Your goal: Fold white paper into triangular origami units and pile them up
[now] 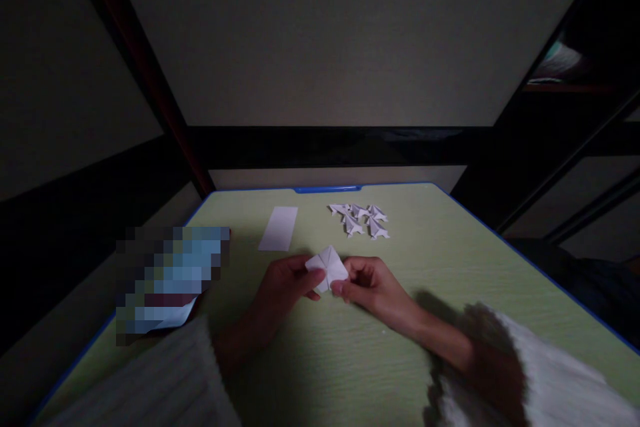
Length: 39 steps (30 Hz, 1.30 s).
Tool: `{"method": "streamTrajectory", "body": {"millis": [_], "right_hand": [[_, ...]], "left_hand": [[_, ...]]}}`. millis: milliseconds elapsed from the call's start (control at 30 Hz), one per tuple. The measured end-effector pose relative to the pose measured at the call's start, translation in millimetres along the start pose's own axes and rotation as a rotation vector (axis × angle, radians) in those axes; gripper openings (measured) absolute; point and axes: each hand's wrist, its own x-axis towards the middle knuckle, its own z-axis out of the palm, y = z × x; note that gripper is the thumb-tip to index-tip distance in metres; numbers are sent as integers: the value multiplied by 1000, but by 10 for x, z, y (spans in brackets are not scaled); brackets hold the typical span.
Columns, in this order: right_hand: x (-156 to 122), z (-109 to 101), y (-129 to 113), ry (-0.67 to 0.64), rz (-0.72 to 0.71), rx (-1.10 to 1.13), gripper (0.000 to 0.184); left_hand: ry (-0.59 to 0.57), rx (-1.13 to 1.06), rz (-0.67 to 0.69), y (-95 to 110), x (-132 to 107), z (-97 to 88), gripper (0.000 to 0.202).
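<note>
Green counter [450, 247], blue-edged. Left hand [287, 280] and right hand [376, 287] face each other above it. Blank paper slip [279, 229] beyond left hand, long axis near-to-far, top leaning right. Folded paper [330, 260] between the hands, each grip pinching one side; one corner points far side, long axis unclear. Folded figures [351, 223] clustered beyond.
</note>
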Motion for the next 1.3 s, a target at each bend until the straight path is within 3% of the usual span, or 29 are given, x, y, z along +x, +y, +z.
{"method": "streamTrajectory", "body": {"millis": [233, 433, 767, 1300], "right_hand": [[-19, 9, -17, 30, -79, 88, 22], [1, -16, -17, 83, -185, 151, 16], [-8, -13, -1, 119, -180, 123, 12], [-17, -26, 24, 101, -198, -5, 12]], "left_hand": [[-14, 131, 18, -10, -17, 21, 13], [-110, 232, 3, -68, 4, -16, 14], [-178, 252, -1, -37, -21, -9, 16], [-75, 328, 89, -101, 0, -25, 21]]}}
